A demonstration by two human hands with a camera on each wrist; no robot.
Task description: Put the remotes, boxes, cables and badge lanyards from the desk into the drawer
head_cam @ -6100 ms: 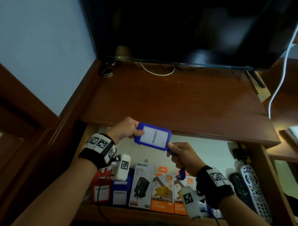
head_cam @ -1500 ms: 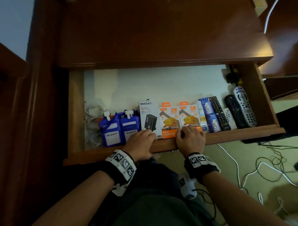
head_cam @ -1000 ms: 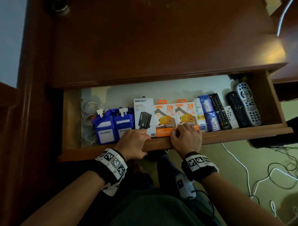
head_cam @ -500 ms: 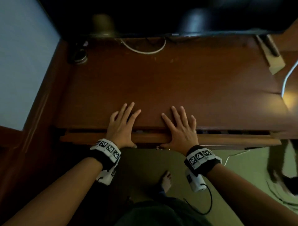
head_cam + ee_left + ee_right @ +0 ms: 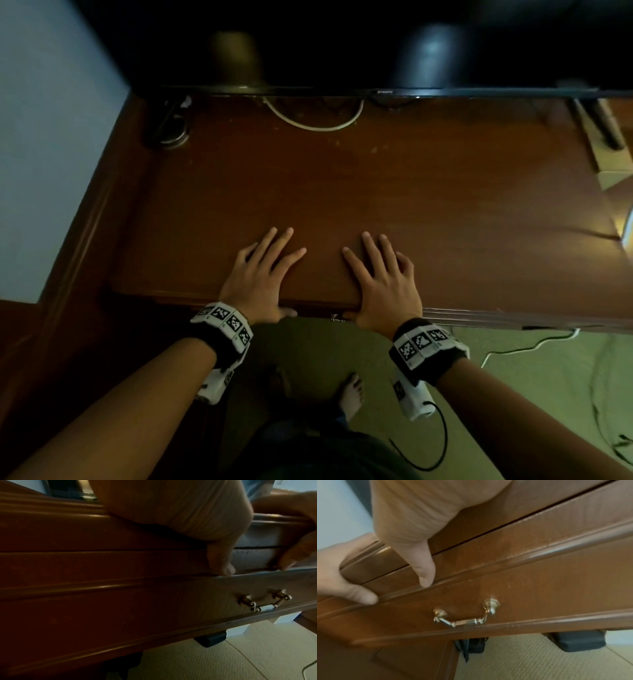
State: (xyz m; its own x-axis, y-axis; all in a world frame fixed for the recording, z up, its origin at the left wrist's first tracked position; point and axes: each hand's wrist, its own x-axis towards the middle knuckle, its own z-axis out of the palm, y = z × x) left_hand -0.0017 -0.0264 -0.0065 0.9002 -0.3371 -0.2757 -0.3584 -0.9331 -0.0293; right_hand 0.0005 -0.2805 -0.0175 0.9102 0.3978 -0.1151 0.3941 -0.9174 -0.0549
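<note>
Drawer (image 5: 337, 317) shows in the head view only as a thin strip of its front with a glint of metal under the near edge of the desk (image 5: 394, 192), so it looks pushed home or very nearly so; the remotes, boxes, cables and lanyards are nowhere on the wooden top, and I judge they lie inside, though the contents are hidden. The left hand (image 5: 258, 279) and the right hand (image 5: 385, 284) lie flat on the near part of the desk, fingers straight and spread, holding nothing, with the thumbs dropped over the edge. At the far side stand a dark screen (image 5: 376, 44) and a loop of white cable (image 5: 313, 120) beneath it, seemingly plugged in rather than loose. From the left wrist view, the thumb (image 5: 221, 562) presses against the top moulding of the drawer front (image 5: 137, 608), and the brass handle (image 5: 264, 601) hangs untouched to the right. From the right wrist view, that hand's thumb (image 5: 424, 572) likewise rests on the moulding above the handle (image 5: 465, 615), with the other hand at the left; a narrow dark seam runs between desk edge and drawer front. The step in hand looks like the closing push, and the next move probably calls only for a final nudge if any gap remains, then lifting both hands away.
</note>
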